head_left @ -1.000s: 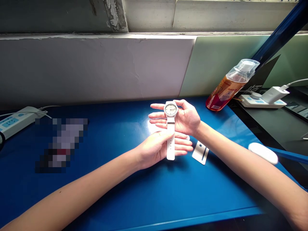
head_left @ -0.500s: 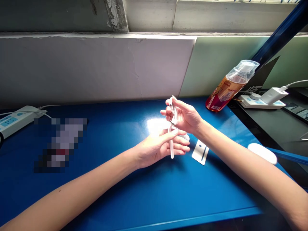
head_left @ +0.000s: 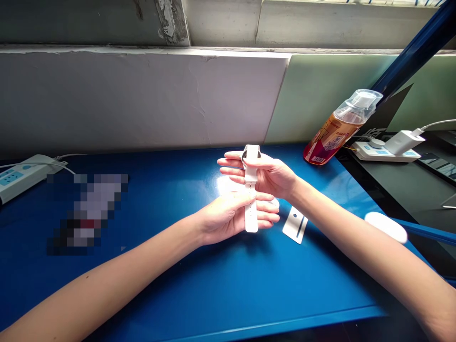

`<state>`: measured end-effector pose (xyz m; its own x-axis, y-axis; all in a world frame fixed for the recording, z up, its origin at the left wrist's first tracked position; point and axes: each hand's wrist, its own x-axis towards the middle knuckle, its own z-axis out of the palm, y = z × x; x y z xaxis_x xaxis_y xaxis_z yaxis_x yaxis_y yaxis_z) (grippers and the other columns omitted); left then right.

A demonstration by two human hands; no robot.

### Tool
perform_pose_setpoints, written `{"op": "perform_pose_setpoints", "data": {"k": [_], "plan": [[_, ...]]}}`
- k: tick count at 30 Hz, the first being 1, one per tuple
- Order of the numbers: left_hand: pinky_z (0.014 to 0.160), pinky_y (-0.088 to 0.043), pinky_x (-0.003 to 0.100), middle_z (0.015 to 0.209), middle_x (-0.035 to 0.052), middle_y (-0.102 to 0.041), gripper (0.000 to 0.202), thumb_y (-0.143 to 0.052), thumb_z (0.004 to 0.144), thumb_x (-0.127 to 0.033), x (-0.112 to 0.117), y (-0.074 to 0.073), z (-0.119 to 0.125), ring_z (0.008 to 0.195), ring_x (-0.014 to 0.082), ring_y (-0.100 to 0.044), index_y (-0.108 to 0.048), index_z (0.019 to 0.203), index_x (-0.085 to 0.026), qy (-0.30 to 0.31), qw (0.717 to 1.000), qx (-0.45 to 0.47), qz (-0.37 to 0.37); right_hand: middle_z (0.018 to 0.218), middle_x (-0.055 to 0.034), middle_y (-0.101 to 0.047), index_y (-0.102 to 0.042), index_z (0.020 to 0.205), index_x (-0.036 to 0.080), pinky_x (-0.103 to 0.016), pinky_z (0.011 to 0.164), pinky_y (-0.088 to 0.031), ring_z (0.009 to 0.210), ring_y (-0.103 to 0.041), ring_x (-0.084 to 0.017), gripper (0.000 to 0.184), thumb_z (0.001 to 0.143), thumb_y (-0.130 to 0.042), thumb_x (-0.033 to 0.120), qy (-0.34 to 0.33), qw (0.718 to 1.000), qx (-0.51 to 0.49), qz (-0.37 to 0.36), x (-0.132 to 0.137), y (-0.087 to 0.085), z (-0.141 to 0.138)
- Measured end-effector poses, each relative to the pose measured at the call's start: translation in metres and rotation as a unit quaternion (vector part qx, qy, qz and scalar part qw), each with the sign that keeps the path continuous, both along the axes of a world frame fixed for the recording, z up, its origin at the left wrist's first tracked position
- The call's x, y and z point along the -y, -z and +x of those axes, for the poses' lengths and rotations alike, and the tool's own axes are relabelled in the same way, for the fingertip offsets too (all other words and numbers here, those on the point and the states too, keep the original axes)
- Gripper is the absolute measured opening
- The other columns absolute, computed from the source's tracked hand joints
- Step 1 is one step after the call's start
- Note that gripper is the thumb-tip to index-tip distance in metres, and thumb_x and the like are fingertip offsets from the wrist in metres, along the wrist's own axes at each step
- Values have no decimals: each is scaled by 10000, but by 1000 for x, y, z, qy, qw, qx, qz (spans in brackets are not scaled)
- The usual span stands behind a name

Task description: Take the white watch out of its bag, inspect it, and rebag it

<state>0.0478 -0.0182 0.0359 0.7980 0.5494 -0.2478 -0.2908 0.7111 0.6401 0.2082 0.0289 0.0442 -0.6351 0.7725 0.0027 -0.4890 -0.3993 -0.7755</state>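
A white-strapped wristwatch (head_left: 251,176) hangs lengthwise between my two hands, above the blue table. My left hand (head_left: 237,213) pins the lower strap under its thumb, with its fingers stretched flat behind. Higher up, my right hand (head_left: 269,173) presses its thumb on the upper part, near a dark round edge that is mostly covered. Its fingers extend to the left behind the watch. Just past my left fingertips, a small whitish object (head_left: 275,203) shows only in part. A flat white slotted plate (head_left: 295,225) lies to the right, below my right forearm.
A tilted red-orange bottle (head_left: 329,135) with a clear cap stands at the back right, beside a power strip (head_left: 379,151) with a charger. A white rounded object (head_left: 386,227) lies by the right edge. Another power strip (head_left: 30,173) and a blurred-out item (head_left: 92,209) are at left.
The watch has turned from edge-on to show the broad side of its strap. My right fingers have straightened out to the left, and its thumb now lies across the watch.
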Motion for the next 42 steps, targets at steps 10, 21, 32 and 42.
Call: {"op": "perform_pose_setpoints", "data": {"k": [10, 21, 32, 42], "plan": [[876, -584, 366, 1069, 220, -740, 264, -477, 995, -112, -4, 2, -3, 935, 242, -746, -691, 1124, -27, 19, 999, -18, 28, 1143, -57, -770, -627, 1275, 194, -303, 935, -582, 1055, -731, -187, 426, 877, -589, 46, -22, 998, 24, 58, -1, 2, 4], [971, -540, 421, 1161, 238, -711, 287, -507, 1006, -179, -3, 3, -4, 1012, 269, -731, -688, 1172, -30, 43, 998, -19, 52, 1159, -79, -762, -675, 1201, 135, -310, 890, -609, 1024, -742, -203, 341, 896, -558, 36, -54, 998, 23, 14, -4, 3, 5], [1008, -521, 448, 1219, 258, -683, 307, -468, 1012, -158, -2, 2, -4, 1048, 279, -723, -669, 1201, -23, 38, 997, -40, 54, 1174, -116, -751, -666, 1214, 97, -346, 950, -569, 1079, -716, -224, 352, 1008, -430, 259, -65, 998, 5, -5, -4, 0, 5], [980, -534, 439, 1139, 225, -724, 268, -532, 974, -119, -2, 0, -3, 1003, 269, -737, -676, 1188, -46, 27, 997, -44, 57, 1195, -148, -732, -644, 1228, 68, -390, 977, -537, 1062, -714, -233, 524, 1046, -223, 321, -77, 997, 14, -26, -3, -3, 5]]}}
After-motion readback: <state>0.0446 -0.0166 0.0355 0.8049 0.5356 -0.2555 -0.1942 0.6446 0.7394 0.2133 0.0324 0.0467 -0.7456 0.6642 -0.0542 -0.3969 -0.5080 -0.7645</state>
